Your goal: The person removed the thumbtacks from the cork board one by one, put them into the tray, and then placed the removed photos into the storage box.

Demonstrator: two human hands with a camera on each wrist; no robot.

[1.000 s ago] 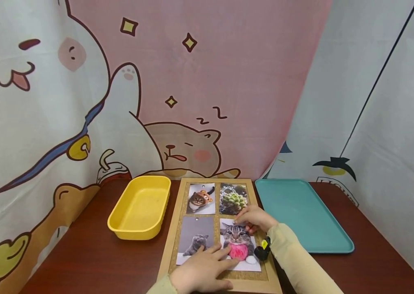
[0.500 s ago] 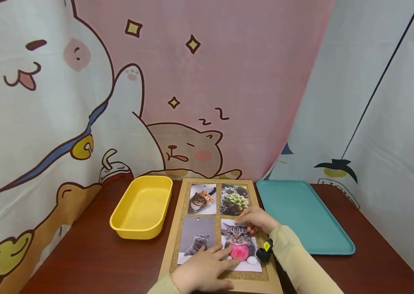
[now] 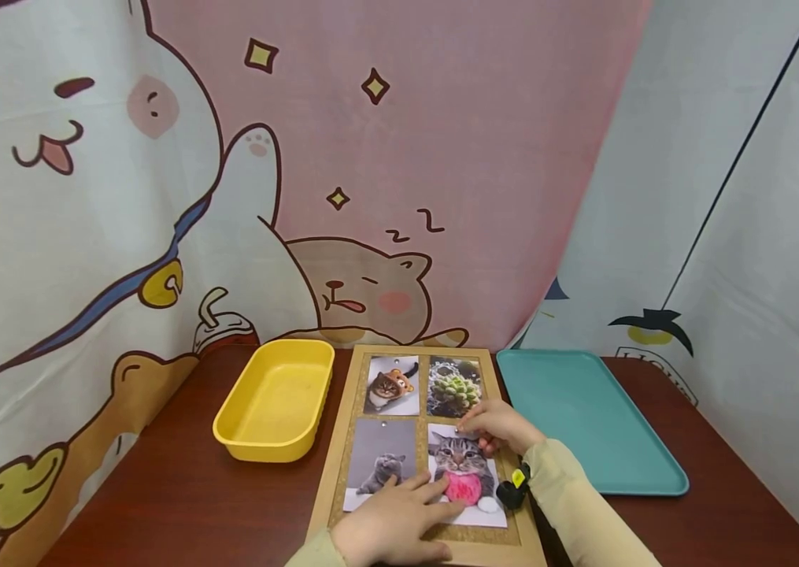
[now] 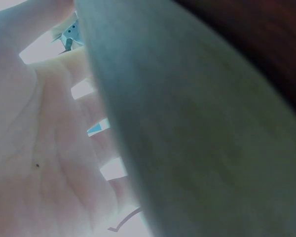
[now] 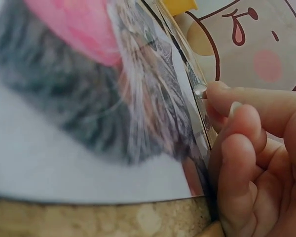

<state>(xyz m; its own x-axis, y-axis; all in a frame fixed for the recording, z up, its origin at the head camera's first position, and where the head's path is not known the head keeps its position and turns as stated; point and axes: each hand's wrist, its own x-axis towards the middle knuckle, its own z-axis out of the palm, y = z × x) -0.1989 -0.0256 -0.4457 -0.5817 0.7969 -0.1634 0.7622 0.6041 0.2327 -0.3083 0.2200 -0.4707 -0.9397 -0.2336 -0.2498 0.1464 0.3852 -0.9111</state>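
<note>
A wood-framed cork board (image 3: 331, 472) lies on the table with photos on it. My left hand (image 3: 393, 521) rests with spread fingers over its lower part, fingertips on the lower edges of the grey cat photo (image 3: 379, 445) and the tabby cat photo (image 3: 470, 512). At the top edge of the tabby photo, my right hand (image 3: 501, 425) pinches a small clear push pin (image 5: 200, 91) with its fingertips, the other fingers curled in. In the left wrist view a sleeve (image 4: 197, 128) covers much of the picture beside the palm.
A yellow basin (image 3: 271, 453) stands left of the board. A teal tray (image 3: 590, 425) lies on the right. A capped cat photo (image 3: 390, 386) and a succulent photo (image 3: 453, 387) fill the board's upper half. Behind the table (image 3: 179, 472) hangs a cartoon-printed cloth (image 3: 477, 157).
The head view has shifted slightly, so the scene sits a little further right. Both hands keep their places on the board.
</note>
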